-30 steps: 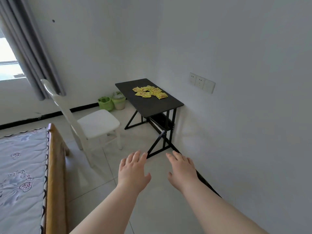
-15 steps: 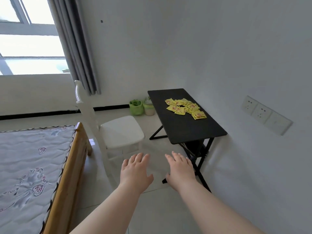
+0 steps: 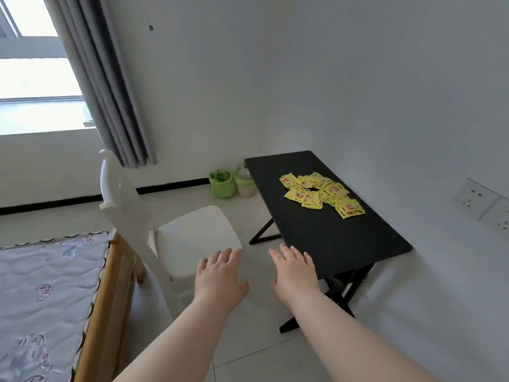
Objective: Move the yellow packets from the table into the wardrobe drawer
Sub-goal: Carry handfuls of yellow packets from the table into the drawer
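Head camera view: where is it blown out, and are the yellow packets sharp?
In the head view the window is mostly blown out to white; the wide lens tilts the curtain and stretches the wall sockets at the edge; the yellow packets on the black table are evenly lit, clear in outline, their print too small to read.

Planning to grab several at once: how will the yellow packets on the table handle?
The yellow packets look thin and flat, so probably light and floppy. Overlapping loosely on the black table, they'd likely slide apart if pushed.
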